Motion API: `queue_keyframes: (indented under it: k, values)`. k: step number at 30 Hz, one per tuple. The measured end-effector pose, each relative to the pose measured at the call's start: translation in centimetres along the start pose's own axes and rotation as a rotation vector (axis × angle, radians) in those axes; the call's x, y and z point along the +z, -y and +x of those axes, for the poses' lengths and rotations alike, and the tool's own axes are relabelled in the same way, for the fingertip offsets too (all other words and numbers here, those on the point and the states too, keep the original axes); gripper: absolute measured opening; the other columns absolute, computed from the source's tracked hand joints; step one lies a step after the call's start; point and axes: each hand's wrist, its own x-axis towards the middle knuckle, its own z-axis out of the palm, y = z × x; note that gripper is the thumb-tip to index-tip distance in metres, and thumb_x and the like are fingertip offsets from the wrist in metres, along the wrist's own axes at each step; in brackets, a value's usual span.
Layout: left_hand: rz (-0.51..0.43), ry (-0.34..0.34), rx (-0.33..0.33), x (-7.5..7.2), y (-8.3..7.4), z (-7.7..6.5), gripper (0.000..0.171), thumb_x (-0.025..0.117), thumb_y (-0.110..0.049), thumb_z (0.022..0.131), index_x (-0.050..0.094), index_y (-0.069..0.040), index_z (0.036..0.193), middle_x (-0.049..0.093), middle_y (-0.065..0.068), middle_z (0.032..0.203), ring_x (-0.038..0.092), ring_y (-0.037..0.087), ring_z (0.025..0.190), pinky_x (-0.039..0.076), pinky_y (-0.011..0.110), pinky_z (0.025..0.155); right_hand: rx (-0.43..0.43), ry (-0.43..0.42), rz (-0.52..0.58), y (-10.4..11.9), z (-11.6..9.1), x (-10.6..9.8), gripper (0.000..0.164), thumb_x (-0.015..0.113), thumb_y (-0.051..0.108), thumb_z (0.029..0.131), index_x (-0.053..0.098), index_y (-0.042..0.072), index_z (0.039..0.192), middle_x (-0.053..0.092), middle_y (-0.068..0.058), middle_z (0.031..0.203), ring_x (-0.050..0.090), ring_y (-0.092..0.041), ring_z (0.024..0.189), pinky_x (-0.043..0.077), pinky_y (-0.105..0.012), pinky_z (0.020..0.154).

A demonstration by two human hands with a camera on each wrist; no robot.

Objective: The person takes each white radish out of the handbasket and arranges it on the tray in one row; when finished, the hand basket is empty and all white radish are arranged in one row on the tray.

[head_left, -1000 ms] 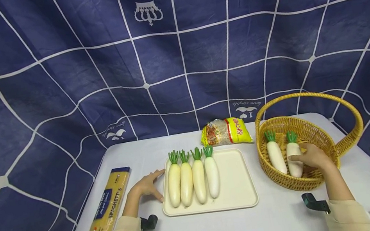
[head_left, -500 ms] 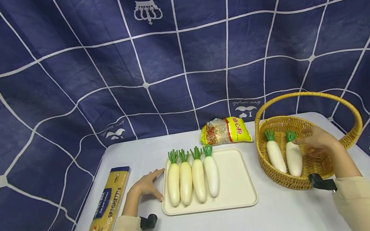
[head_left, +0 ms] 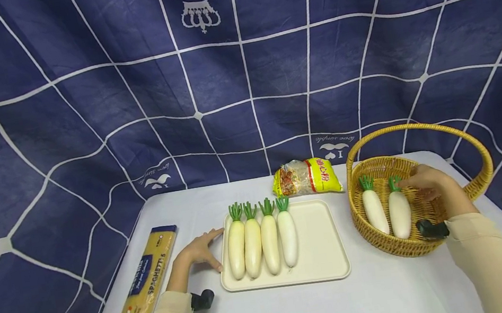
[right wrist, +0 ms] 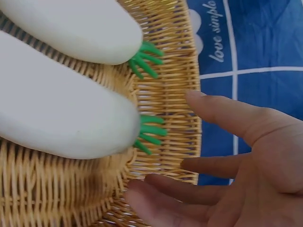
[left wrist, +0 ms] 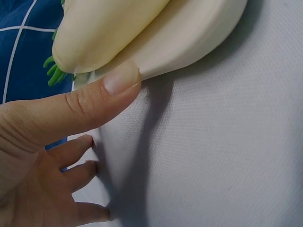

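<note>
Two white radishes with green tops, a left one [head_left: 374, 211] and a right one [head_left: 400, 214], lie side by side in the wicker basket [head_left: 374, 246]. Over the basket's right part, by the right radish's leaves, is my right hand [head_left: 433, 185]; in the right wrist view its fingers are spread and hold nothing. A cream tray [head_left: 318, 240] bears several radishes [head_left: 270, 244] in a row on its left half. At the tray's left edge rests my left hand [head_left: 198, 252], fingers spread. Its thumb [left wrist: 94, 104] touches the rim in the left wrist view.
A yellow bag of noodles [head_left: 307, 177] lies behind the tray. To the left is a long spaghetti pack [head_left: 146, 286]. The basket's tall handle [head_left: 413, 127] arches over it. A blue checked cloth [head_left: 220, 75] hangs behind the white table [head_left: 302, 312].
My right hand has let go of the right radish in the basket and moved up and right, toward its leafy end. The left hand has stayed in place.
</note>
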Motion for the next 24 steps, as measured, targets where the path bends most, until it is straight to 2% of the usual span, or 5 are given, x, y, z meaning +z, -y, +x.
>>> queue_keyframes:
  k: [4, 6, 9, 15, 24]
  values:
    - [-0.006, 0.007, 0.008, -0.1, 0.2, 0.0, 0.112, 0.092, -0.029, 0.044, 0.041, -0.012, 0.142, 0.028, 0.027, 0.148, 0.02, 0.052, 0.135, 0.014, 0.068, 0.107, 0.017, 0.015, 0.034, -0.6, 0.6, 0.4, 0.076, 0.058, 0.028, 0.089, 0.016, -0.022, 0.127, 0.038, -0.039, 0.111, 0.06, -0.04, 0.091, 0.058, -0.042, 0.074]
    - [-0.01, 0.01, 0.007, -0.2, 0.3, 0.0, 0.114, 0.092, -0.032, 0.042, 0.042, -0.014, 0.142, 0.029, 0.027, 0.147, 0.02, 0.052, 0.135, 0.015, 0.068, 0.107, 0.018, 0.022, 0.052, -1.0, 0.9, 0.8, 0.065, 0.059, 0.026, 0.088, 0.023, -0.02, 0.117, 0.047, -0.031, 0.1, 0.062, -0.03, 0.081, 0.059, -0.039, 0.07]
    - [-0.007, 0.011, 0.004, -0.1, 0.3, 0.1, 0.113, 0.092, -0.03, 0.042, 0.041, -0.014, 0.142, 0.029, 0.027, 0.147, 0.02, 0.052, 0.135, 0.015, 0.068, 0.107, 0.032, 0.04, 0.095, -1.5, 1.3, 1.3, 0.054, 0.061, 0.024, 0.086, 0.03, -0.014, 0.11, 0.054, -0.021, 0.089, 0.063, -0.024, 0.073, 0.059, -0.038, 0.068]
    - [0.007, -0.004, -0.009, 0.1, 0.0, 0.0, 0.109, 0.091, -0.018, 0.048, 0.039, -0.01, 0.143, 0.028, 0.026, 0.148, 0.021, 0.05, 0.135, 0.016, 0.065, 0.109, 0.065, 0.042, 0.147, -1.9, 2.2, 2.1, 0.049, 0.062, 0.024, 0.086, 0.032, -0.009, 0.105, 0.054, -0.014, 0.082, 0.062, -0.023, 0.071, 0.059, -0.037, 0.067]
    - [0.01, -0.016, -0.012, 0.3, 0.4, 0.1, 0.108, 0.091, -0.016, 0.048, 0.04, -0.009, 0.143, 0.029, 0.026, 0.148, 0.021, 0.05, 0.135, 0.016, 0.065, 0.109, 0.03, 0.015, 0.101, -1.4, 2.5, 2.5, 0.036, 0.061, 0.02, 0.086, 0.046, -0.011, 0.096, 0.058, -0.013, 0.077, 0.064, -0.023, 0.068, 0.06, -0.037, 0.064]
